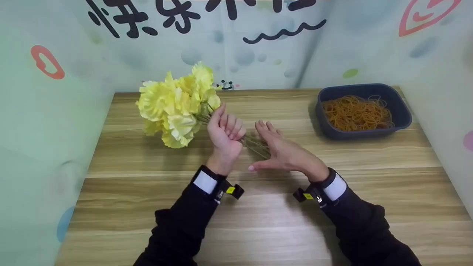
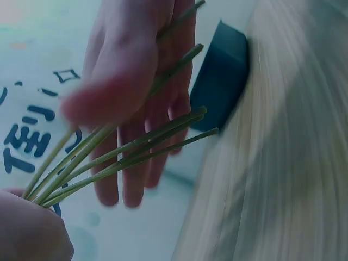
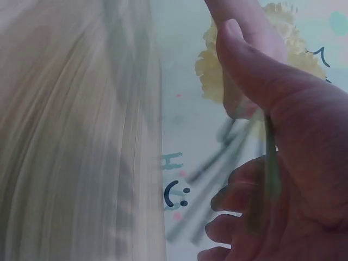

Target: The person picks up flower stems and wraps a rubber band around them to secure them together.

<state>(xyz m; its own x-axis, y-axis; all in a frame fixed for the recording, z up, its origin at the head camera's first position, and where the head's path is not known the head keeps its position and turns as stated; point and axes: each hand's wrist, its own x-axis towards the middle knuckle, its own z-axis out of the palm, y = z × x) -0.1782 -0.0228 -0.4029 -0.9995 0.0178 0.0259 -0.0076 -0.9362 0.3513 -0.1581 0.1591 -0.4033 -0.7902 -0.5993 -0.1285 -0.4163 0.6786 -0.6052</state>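
Observation:
In the head view my left hand (image 1: 225,136) grips a bunch of yellow artificial flowers (image 1: 177,107) round its stems, just below the blooms. The blooms lean to the left above the table. Green stem ends (image 2: 141,147) fan out from the left fist in the left wrist view. My right hand (image 1: 286,149) is beside those ends, its fingers extended and the thumb held apart. Seen from the right wrist, several stems (image 3: 231,157) run between the right thumb and fingers, and the palm lies close behind them.
A dark blue plastic tub (image 1: 369,133) with a heap of tan rubber bands (image 1: 356,112) stands at the back right of the wood-grain table (image 1: 273,236). Printed cloth walls (image 1: 258,62) rise behind and on both sides.

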